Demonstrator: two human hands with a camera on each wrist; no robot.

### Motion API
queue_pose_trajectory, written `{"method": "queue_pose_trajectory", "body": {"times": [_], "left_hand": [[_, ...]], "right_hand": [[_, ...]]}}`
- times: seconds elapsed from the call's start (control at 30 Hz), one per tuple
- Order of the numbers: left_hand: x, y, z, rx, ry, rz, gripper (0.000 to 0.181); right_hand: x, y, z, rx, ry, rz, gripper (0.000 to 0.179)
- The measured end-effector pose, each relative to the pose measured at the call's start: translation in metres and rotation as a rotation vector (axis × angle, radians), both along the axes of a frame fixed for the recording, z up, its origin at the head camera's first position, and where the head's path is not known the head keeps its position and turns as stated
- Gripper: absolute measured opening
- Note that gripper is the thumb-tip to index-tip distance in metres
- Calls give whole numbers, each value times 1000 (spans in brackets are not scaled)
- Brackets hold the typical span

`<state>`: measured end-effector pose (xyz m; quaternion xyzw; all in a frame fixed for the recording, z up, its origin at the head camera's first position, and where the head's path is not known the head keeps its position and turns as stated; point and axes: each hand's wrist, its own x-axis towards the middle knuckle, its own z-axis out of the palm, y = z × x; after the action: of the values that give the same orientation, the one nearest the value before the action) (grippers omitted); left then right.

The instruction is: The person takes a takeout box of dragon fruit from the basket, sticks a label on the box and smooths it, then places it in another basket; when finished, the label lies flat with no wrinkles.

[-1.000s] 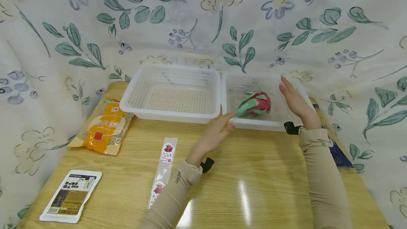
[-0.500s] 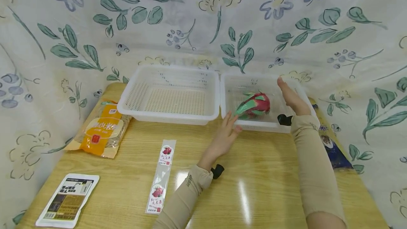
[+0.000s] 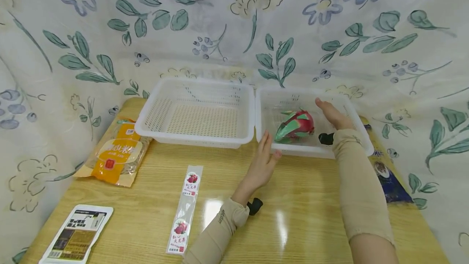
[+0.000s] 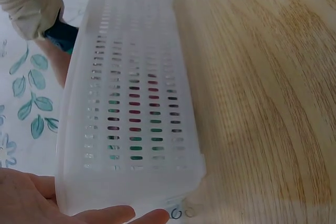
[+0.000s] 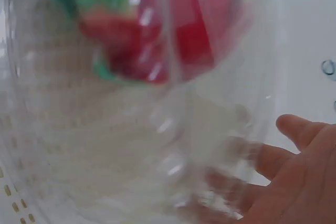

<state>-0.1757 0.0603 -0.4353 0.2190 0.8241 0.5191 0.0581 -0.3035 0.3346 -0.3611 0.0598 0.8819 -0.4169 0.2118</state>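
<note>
A red and green dragon fruit (image 3: pixel 299 125) lies in a clear plastic box (image 5: pixel 79 145), inside the right white basket (image 3: pixel 300 150). My left hand (image 3: pixel 261 165) is at that basket's near left corner, its fingers extended along the wall and its thumb apart. In the left wrist view the fruit's colours show through slots in the basket's side (image 4: pixel 121 182). Over the basket's right part reaches my right hand (image 3: pixel 331 114). In the right wrist view its fingers (image 5: pixel 273 161) lie spread at the clear box's edge, some of them seen through the plastic.
A second white slotted basket (image 3: pixel 194 139) adjoins on the left. On the table's left lie an orange food bag (image 3: pixel 117 150) and a white pouch (image 3: pixel 75 233). A strip of dragon fruit stickers (image 3: pixel 185 211) lies nearer. Beyond the right arm is a dark blue and gold bag (image 3: pixel 388 174).
My left hand has shifted right, onto the basket's corner. My right hand has moved left and lower over the basket, closer to the dragon fruit.
</note>
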Motion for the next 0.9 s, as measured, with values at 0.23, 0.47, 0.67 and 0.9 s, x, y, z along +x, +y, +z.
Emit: {"method": "queue_pose_trajectory", "body": {"times": [0.23, 0.47, 0.67, 0.9], "left_hand": [[2, 1, 1, -11, 12, -3, 96], [0, 2, -1, -6, 43, 8, 97], [-1, 3, -2, -4, 51, 15, 98], [-4, 4, -6, -17, 51, 25, 98]], "right_hand": [[6, 6, -9, 59, -75, -31, 94], [6, 19, -22, 52, -151, -14, 102], [-1, 31, -32, -95, -280, 107, 97], [-1, 37, -33, -76, -293, 134, 91]]}}
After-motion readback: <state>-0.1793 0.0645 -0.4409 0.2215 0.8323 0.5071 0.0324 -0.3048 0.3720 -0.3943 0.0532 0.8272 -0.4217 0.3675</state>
